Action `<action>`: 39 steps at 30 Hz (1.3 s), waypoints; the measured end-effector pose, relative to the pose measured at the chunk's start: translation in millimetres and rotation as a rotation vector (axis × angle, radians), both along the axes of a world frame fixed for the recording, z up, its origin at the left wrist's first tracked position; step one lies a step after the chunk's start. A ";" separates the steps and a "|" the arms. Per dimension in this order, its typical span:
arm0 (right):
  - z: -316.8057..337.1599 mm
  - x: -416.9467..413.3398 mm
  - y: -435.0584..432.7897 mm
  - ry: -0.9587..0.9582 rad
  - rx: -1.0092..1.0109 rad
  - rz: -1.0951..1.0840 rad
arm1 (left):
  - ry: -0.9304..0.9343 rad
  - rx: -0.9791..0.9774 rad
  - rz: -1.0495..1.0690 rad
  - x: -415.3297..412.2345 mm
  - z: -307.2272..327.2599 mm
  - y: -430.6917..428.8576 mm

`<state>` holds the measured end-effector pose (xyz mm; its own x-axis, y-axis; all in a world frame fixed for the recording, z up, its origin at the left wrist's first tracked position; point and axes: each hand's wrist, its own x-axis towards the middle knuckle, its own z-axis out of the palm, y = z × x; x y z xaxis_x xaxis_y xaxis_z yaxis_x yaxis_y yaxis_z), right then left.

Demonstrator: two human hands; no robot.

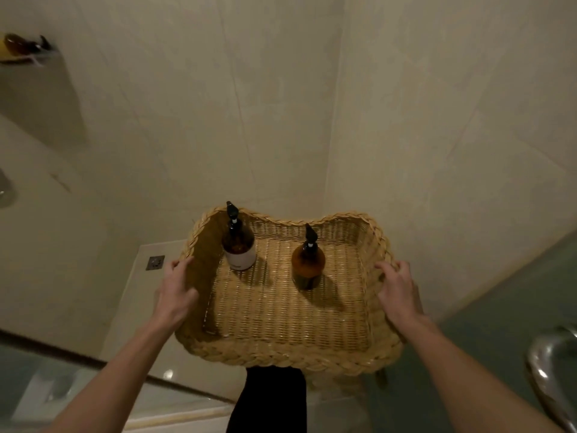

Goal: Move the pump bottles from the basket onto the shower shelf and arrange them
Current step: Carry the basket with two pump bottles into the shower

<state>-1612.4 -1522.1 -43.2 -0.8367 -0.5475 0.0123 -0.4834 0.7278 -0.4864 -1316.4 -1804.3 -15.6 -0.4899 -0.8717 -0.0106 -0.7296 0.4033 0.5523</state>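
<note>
Wicker basket at lower centre, gripped by left hand on its left rim and right hand on its right rim, fingers curled over the edges. 2 amber pump bottles upright inside: white-labelled bottle rear left, plain bottle centre. Shower shelf upper left, bearing another amber bottle.

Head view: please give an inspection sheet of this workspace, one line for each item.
Surface: wicker basket, woven floor mostly bare.
Job's things: white-labelled pump bottle and plain amber pump bottle upright in the basket, apart; shower shelf upper left already carries an amber bottle.
Clutter: nothing seen.
Grippers: left hand and right hand on the basket's side rims.
Cables: nothing seen.
Surroundings: tiled walls, floor drain, chrome fixture.
</note>
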 end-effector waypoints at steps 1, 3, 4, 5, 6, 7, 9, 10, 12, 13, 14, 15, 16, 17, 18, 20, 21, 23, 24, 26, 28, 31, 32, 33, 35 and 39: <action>2.3 -5.7 -7.6 0.004 -0.006 0.008 | 0.003 -0.002 0.008 -5.2 2.0 -4.3; 7.2 -18.5 -23.4 0.008 -0.019 0.028 | 0.015 0.002 0.026 -16.4 5.7 -13.6; 9.4 -25.6 -31.4 0.013 -0.024 0.038 | 0.026 0.005 0.030 -22.3 7.9 -19.2; 11.1 -32.7 -39.7 0.017 -0.029 0.048 | 0.037 0.005 0.032 -28.4 9.9 -25.8; 11.9 -39.8 -48.6 0.020 -0.034 0.051 | 0.045 0.003 0.036 -34.8 11.5 -33.7; 11.9 -47.1 -58.5 0.024 -0.037 0.048 | 0.052 -0.002 0.040 -41.5 12.2 -42.5; 9.9 -61.8 -81.0 0.029 -0.037 0.044 | 0.066 -0.002 0.057 -54.7 11.1 -62.2; 8.8 -69.5 -93.6 0.027 -0.039 0.046 | 0.068 -0.001 0.069 -61.8 9.6 -73.9; 6.9 -87.4 -121.4 0.028 -0.048 0.059 | 0.063 -0.006 0.094 -77.3 4.4 -101.3; 5.6 -97.1 -136.1 0.028 -0.051 0.068 | 0.058 -0.008 0.104 -85.4 1.0 -115.4; 4.4 -107.3 -151.0 0.029 -0.054 0.078 | 0.055 -0.010 0.113 -93.3 -2.3 -129.4; 3.6 -118.1 -166.4 0.030 -0.055 0.089 | 0.055 -0.010 0.123 -101.5 -5.2 -143.4; 3.0 -129.5 -181.4 0.027 -0.054 0.098 | 0.057 -0.007 0.133 -110.0 -7.4 -156.7; 2.3 -140.7 -196.3 0.020 -0.051 0.104 | 0.058 -0.004 0.140 -118.2 -8.9 -169.3; 1.6 -151.5 -211.8 0.012 -0.050 0.112 | 0.056 -0.003 0.144 -125.6 -9.9 -181.6; 1.5 -171.9 -243.5 0.007 -0.044 0.139 | 0.052 0.000 0.158 -140.1 -11.6 -205.1; 2.8 -182.2 -259.5 0.007 -0.042 0.156 | 0.055 0.004 0.176 -147.1 -11.7 -216.5; 7.1 -202.5 -295.1 0.004 -0.035 0.190 | 0.059 0.009 0.215 -160.1 -10.7 -238.3; 9.7 -209.1 -308.2 0.002 -0.032 0.201 | 0.062 0.008 0.220 -164.2 -10.5 -244.5; 13.6 -222.9 -339.9 0.003 -0.026 0.243 | 0.076 0.011 0.250 -170.4 -10.1 -262.3; 16.5 -232.7 -368.2 -0.001 -0.020 0.270 | 0.077 0.001 0.273 -172.6 -7.6 -277.6; 17.0 -240.6 -405.9 -0.032 -0.010 0.318 | 0.049 0.006 0.321 -169.5 -4.3 -297.7; 16.5 -242.3 -418.0 -0.039 -0.009 0.340 | 0.038 0.009 0.344 -167.7 -4.7 -303.0; 16.1 -243.9 -430.4 -0.044 -0.012 0.366 | 0.029 0.012 0.369 -165.9 -5.6 -307.3; 15.9 -246.0 -456.3 -0.061 -0.027 0.417 | 0.021 0.020 0.430 -161.9 -7.2 -314.5; 16.3 -247.1 -509.2 -0.077 -0.019 0.517 | 0.024 0.029 0.539 -151.4 -10.3 -325.4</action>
